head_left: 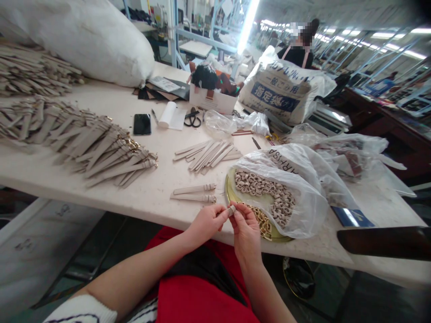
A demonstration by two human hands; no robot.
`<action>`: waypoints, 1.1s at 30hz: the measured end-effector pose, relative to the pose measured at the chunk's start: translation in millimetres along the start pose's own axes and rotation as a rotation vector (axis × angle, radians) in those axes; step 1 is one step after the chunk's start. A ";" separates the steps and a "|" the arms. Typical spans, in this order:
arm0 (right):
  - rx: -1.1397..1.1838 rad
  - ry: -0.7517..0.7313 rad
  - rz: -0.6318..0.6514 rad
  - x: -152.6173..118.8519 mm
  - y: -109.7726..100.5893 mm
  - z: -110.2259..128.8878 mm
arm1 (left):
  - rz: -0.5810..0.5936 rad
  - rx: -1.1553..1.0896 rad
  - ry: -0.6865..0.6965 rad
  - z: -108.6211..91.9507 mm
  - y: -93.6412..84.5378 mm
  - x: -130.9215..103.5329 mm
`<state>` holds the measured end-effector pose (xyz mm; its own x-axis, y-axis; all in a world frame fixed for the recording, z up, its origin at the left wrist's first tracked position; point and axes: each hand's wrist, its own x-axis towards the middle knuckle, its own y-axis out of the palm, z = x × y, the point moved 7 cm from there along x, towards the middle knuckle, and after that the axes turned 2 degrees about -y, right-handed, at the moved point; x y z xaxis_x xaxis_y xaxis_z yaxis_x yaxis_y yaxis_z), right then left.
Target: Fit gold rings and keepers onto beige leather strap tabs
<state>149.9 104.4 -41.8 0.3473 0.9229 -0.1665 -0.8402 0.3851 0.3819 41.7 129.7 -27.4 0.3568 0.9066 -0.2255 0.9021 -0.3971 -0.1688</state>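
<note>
Near edge of the surface [161, 177]: a left hand [204, 224] and a right hand [247, 229] are meeting just beside a dish, holding one small beige piece [230, 209] between them.
Left grip: thumb and fingers are clamping on the piece.
Right grip: thumb and fingertips are pinching the same piece from the other side.
Yellow-green dish [230, 190]: it is sitting close to the near edge, with gold-toned fittings [264, 224] lying in its near part.
Beige loops [251, 183]: they are gathering in a curved heap at the mouth of a translucent bag [308, 166], which is covering part of the dish.
Two fitted straps [193, 197]: they are lying left of the dish, metal ends pointing toward it.
Plain strips [210, 157]: they are fanning out farther from the near edge.
Strap pile [97, 139]: it is spreading toward the surface's left end.
Black phone [142, 124]: it is lying beyond the pile's right end.
Scissors [192, 119]: they are resting before a white box [212, 102] toward the far edge.
</note>
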 end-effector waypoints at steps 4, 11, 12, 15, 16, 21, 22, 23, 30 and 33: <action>-0.039 0.031 0.018 -2.1 -2.2 -10.2 | -0.086 0.225 0.092 -4.6 -3.3 -3.7; -0.231 0.118 0.101 8.5 -21.3 -9.8 | -0.005 0.361 0.113 -4.7 -0.7 -5.1; -0.258 0.139 0.126 9.5 -22.5 -10.7 | 0.001 0.341 0.098 -3.9 -0.6 -5.2; -0.256 0.179 0.182 8.4 -22.0 -14.4 | 0.006 0.240 0.035 0.2 0.2 -6.1; -0.262 0.178 0.194 7.0 -21.0 -15.2 | 0.020 0.212 0.025 1.1 1.2 -6.6; -0.382 0.132 0.249 0.9 -16.2 -13.7 | 0.100 0.156 0.051 -2.0 1.9 -11.4; -0.398 0.119 0.246 1.1 -16.6 -12.2 | 0.121 0.144 0.057 -3.0 1.1 -13.0; -0.408 0.105 0.232 1.8 -17.8 -10.4 | 0.142 0.133 0.060 -3.7 0.2 -14.6; -0.540 -0.012 0.227 -2.3 -9.7 3.7 | 0.142 0.110 0.018 -0.4 -8.0 -19.9; -0.571 -0.065 0.257 -9.7 -3.9 10.5 | 0.111 0.140 0.023 -0.8 -10.0 -18.8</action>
<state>154.2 94.0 -32.2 0.1142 0.9909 -0.0718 -0.9838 0.1028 -0.1467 26.1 116.7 -20.7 0.4591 0.8584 -0.2288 0.8150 -0.5094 -0.2760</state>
